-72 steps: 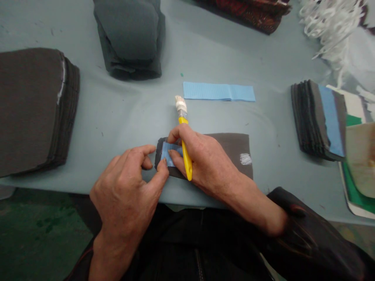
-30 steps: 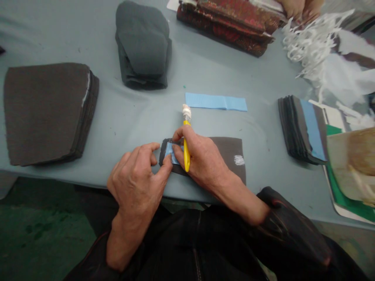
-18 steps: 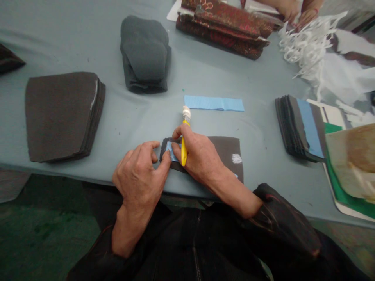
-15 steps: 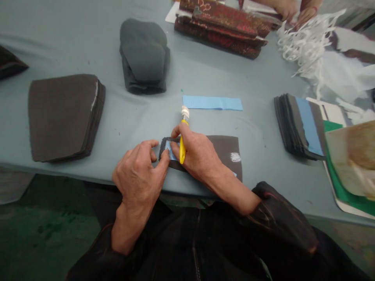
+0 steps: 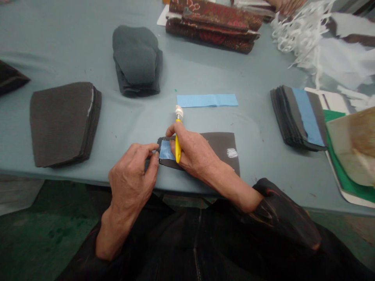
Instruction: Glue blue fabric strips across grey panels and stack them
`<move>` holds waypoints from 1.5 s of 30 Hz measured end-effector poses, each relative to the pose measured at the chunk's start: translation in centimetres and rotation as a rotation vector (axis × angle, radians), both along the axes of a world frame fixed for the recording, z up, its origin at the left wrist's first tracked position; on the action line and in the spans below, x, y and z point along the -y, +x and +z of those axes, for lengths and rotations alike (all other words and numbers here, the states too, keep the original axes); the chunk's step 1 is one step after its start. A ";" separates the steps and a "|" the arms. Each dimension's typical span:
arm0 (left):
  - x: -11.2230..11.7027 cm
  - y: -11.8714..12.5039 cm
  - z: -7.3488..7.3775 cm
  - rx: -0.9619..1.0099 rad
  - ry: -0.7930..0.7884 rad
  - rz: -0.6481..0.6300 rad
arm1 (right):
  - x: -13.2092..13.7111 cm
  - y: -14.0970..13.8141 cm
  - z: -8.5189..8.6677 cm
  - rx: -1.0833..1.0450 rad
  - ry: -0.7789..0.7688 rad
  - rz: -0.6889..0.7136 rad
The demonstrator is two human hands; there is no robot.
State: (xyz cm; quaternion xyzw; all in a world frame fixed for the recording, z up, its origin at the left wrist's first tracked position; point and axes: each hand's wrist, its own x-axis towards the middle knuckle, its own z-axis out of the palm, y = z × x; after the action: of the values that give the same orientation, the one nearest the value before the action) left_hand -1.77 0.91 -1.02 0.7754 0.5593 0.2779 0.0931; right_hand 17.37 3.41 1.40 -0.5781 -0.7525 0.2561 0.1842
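A dark grey fabric piece [image 5: 221, 145] lies at the table's near edge, with a white glue patch [image 5: 232, 153] near its right end. A blue strip [image 5: 166, 150] lies on its left end. My right hand [image 5: 195, 153] rests on the piece and grips a yellow-handled brush [image 5: 177, 134], bristles pointing away from me. My left hand [image 5: 131, 177] pinches the left edge of the piece by the blue strip, thumb and forefinger closed on it.
A loose blue strip [image 5: 206, 100] lies just beyond the brush. Stacks of dark fabric sit at left [image 5: 63, 121], at back [image 5: 136, 60] and at right [image 5: 297, 117]. Patterned red pieces [image 5: 213, 23], white scraps [image 5: 304, 35] and another person's hand [image 5: 284, 4] are at the far side.
The view has drifted, showing more of the table's far side. My left thumb has slid off the blue strip to the fabric's left edge. My right hand stays on the piece.
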 end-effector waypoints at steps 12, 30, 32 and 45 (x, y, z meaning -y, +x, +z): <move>-0.4 0.2 0.2 -0.154 0.019 -0.119 | 0.2 -0.2 0.1 0.017 -0.007 -0.007; -0.7 0.7 0.1 -0.106 -0.062 -0.019 | 0.2 -0.1 0.3 0.000 -0.009 -0.013; -0.8 0.8 0.2 -0.108 -0.079 -0.001 | 0.2 -0.1 0.3 -0.005 -0.010 -0.013; -0.7 1.6 0.2 -0.055 -0.068 0.035 | 0.2 0.4 0.3 -0.053 0.012 0.065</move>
State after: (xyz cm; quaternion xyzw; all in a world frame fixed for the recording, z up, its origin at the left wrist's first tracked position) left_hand -0.21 1.60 -0.80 0.7693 0.5843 0.2388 0.0992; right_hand 17.81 3.18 1.70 -0.5454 -0.7673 0.2724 0.1992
